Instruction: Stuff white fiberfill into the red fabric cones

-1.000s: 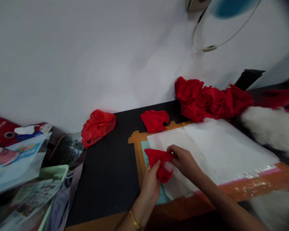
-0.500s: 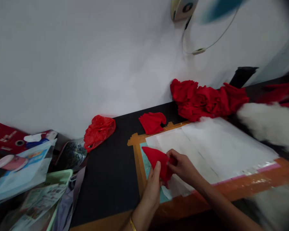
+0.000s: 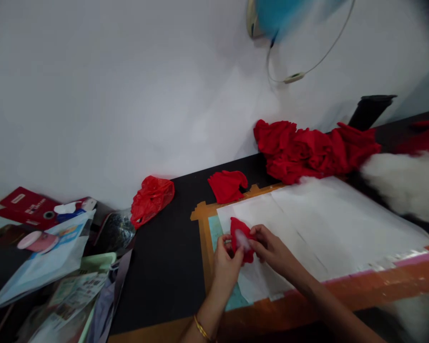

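Now your left hand and right hand both pinch red piece, fingers clamped on cloth, white tuft between fingertips (blurred). Piece sits over paper. Risk, likely: grip loosens, tuft slips out, cloth unfolds.

Soft, even light fills the scene and leaves the white wall pale grey, darkening toward the top right corner. No hard shadows fall on the black tabletop. A faint sheen shows on the white sheets and on the tape along their near edge. The blue fan at the top is smeared by motion. The white fluff at right is soft and unfocused, and the straight edges bow toward the frame's borders.
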Tool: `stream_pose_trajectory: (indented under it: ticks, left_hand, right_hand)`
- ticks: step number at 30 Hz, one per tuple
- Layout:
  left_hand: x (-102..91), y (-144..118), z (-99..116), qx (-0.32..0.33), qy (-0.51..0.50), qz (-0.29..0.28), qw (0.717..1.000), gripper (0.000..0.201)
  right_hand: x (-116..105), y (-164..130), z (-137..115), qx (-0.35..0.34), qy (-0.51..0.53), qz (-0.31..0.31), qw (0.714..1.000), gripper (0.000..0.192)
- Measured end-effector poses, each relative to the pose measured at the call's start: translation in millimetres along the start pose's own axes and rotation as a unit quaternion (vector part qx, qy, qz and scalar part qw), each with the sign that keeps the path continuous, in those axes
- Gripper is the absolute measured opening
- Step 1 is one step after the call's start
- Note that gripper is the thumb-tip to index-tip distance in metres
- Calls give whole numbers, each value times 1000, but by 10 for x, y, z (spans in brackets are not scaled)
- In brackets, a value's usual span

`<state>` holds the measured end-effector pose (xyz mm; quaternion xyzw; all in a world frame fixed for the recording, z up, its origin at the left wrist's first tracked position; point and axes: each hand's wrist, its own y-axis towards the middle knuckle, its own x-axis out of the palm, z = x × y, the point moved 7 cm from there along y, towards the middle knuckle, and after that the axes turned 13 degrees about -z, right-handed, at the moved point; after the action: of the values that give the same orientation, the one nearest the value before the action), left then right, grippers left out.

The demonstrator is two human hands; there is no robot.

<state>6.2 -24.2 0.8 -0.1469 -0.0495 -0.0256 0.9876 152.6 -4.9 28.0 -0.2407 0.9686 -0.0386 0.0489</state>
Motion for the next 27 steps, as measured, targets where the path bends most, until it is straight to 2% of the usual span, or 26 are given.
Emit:
stream_pose_trajectory:
  ticks: [2,7,9,12,14,16,18,20,24,27]
  left_hand:
    - [14,57,-1,9,75,-2,997,39]
    - [77,190,142,60,289,-26,955,5]
    - [107,204,211,82,328,-35,940,7]
    - [172,156,323,131,362,-35,922,10]
    - [239,98,372,164,373,-42,912,13]
    - [297,43,395,190,377,-55,905,13]
    - [313,4,408,208,378,-62,900,13]
    - [267,-9,423,211,389,-55,895,15]
    - [73,-5,467,189,428,-8,884,19]
    - [-20,-13,461,171,419,23,891,18]
  right_hand:
    - [-25,14,14,-1,-25,33,999,25]
    - [30,114,155,11,-41,50,998,15]
    - [0,128,186,5,-57,66,996,19]
    - [-118,110,192,20,-116,105,988,33]
    - [-165,113,174,27,-158,101,982,25]
    - [-162,138,152,16,-183,71,980,11]
    - [-153,159,150,10,-197,50,979,5]
    - [-176,156,169,21,-214,63,975,6]
    - [-265,80,206,68,-274,137,950,11]
    - [-253,54,233,71,-277,135,949,16]
